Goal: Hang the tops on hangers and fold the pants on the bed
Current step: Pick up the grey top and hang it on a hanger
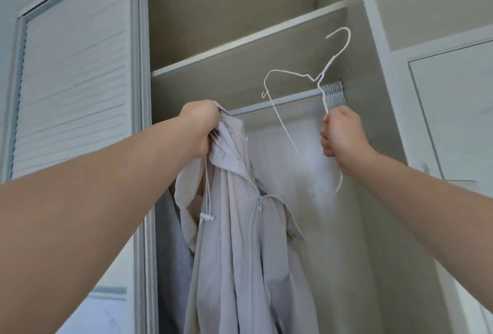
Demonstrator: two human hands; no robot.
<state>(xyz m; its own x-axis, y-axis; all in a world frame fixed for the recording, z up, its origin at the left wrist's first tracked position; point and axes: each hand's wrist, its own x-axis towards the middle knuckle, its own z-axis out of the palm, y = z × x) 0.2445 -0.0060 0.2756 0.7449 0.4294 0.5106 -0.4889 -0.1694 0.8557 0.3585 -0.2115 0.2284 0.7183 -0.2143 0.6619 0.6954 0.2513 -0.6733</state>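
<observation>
— Left grip (200, 128)?
— Fist closed round the collar of a pale grey zip jacket (240, 240), which hangs straight below it
— Right grip (344, 141)?
— Clenched on a white wire hanger (320, 78), hook up above it

Both forearms are bare along all their visible length, wrists included, ending in the bare left hand (198, 128) and the bare right hand (344, 141).

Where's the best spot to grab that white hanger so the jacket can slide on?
Probably the twisted neck under the hook, coming from the right. The hanger is tilted, hook up, and a grip there leaves both shoulder wires free for the jacket. The right hand now holds one shoulder wire.
</observation>
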